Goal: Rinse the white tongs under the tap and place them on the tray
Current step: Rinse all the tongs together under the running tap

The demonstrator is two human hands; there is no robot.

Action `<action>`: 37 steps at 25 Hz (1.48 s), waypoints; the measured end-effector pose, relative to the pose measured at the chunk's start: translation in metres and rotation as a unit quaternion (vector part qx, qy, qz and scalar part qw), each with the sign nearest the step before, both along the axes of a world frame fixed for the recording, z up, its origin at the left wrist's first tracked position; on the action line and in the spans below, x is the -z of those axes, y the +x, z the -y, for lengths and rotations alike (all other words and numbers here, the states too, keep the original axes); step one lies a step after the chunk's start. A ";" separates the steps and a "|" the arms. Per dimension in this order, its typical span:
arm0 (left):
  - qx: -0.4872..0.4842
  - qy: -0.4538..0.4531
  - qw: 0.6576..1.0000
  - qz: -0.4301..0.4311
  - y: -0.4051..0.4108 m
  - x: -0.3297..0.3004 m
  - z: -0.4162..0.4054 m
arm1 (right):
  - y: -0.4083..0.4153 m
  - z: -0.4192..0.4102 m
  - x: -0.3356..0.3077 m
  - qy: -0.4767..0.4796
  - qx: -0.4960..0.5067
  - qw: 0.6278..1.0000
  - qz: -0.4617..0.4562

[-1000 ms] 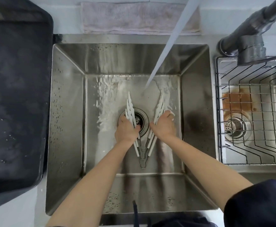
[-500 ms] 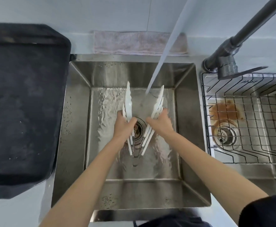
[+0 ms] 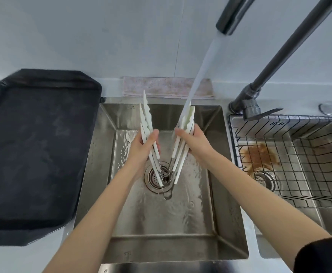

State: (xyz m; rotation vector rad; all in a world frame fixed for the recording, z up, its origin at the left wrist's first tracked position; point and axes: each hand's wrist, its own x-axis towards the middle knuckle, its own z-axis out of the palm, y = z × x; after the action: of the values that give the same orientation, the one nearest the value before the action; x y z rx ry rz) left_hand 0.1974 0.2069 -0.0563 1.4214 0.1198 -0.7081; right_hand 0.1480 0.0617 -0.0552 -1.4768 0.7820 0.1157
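Gripping one arm of the spread white tongs [image 3: 147,123] each, the left hand [image 3: 145,143] and the right hand [image 3: 192,142] hold them open in a V above the steel sink [image 3: 230,213], hinge end down over the drain [image 3: 157,180]. Water [image 3: 200,71] from the dark tap [image 3: 232,16] strikes the right arm's tip. The black tray [image 3: 35,154] sits on the counter left of the sink.
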 end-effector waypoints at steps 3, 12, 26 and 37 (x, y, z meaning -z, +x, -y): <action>-0.001 -0.045 0.999 -0.005 0.003 -0.004 -0.004 | 0.004 0.005 -0.009 0.016 -0.007 0.999 0.043; -0.015 -0.083 0.994 -0.073 0.001 -0.004 -0.011 | 0.020 -0.007 -0.041 -0.004 0.018 0.988 0.151; 0.015 -0.101 0.989 -0.111 -0.003 -0.002 -0.006 | 0.015 -0.007 -0.032 -0.139 0.031 0.980 0.142; 0.155 0.006 0.983 0.098 -0.005 -0.044 0.029 | -0.019 0.020 -0.015 0.182 0.223 0.953 0.097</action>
State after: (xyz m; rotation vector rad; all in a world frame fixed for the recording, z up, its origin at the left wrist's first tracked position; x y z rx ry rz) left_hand 0.1924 0.1778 -0.0121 1.5301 -0.2570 -0.8175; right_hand 0.1287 0.0420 -0.0403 -0.9210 0.8623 -0.2168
